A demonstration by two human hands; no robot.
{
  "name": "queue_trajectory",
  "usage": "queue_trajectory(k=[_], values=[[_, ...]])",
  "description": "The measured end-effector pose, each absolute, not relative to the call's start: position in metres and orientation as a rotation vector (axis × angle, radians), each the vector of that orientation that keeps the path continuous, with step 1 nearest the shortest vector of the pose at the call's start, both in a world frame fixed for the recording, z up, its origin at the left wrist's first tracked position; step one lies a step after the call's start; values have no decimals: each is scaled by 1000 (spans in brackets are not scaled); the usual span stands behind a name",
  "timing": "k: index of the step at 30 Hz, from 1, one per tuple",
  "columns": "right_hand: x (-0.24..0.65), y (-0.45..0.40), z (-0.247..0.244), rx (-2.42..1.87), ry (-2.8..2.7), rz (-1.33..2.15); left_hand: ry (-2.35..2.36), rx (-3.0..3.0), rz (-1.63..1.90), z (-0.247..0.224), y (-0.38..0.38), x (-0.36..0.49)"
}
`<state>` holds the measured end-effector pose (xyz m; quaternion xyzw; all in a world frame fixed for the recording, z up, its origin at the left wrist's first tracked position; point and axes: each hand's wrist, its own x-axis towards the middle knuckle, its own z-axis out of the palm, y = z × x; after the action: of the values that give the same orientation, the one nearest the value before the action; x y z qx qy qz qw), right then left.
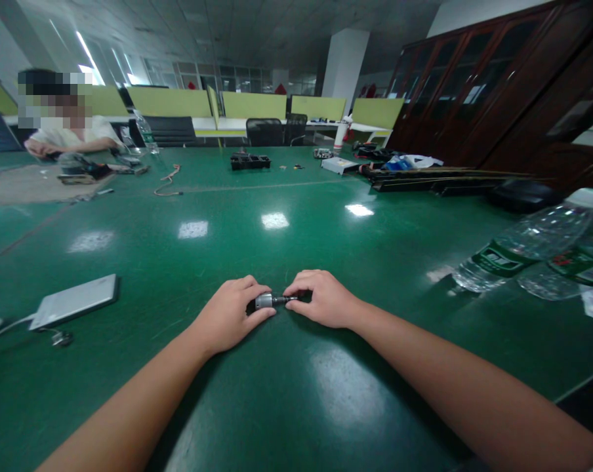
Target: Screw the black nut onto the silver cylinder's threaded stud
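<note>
The left hand [233, 313] grips a small metal cylinder [264, 301] low over the green table [188, 406]; the right hand [326, 301] pinches its thin shaft [283, 300]. Risk: 2 unaligned pulls could bend the shaft.

1. Room to pass ran across the green tabletop [296, 252], from just beyond the left hand [230, 314] and right hand [326, 298] to the far black tray [250, 162].
2. Both hands and the metal part [264, 301] between them blocked the near middle.
3. At left, a gap lay between the silver slab [75, 303] and the left hand.
4. Two bottles [523, 246] obstructed the right; long dark strips [424, 181] obstructed the far right.
</note>
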<state>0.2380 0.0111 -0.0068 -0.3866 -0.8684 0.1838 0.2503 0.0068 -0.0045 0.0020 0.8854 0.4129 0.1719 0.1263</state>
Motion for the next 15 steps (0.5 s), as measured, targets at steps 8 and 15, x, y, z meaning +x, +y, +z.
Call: queue_trajectory(k=[8,15], values=[[240,13,-6,-1062,-2368,507,1221,2589,525,1,-4,7],[241,14,-5,-1088,-2350,505,1258,2570,509,1,-5,7]])
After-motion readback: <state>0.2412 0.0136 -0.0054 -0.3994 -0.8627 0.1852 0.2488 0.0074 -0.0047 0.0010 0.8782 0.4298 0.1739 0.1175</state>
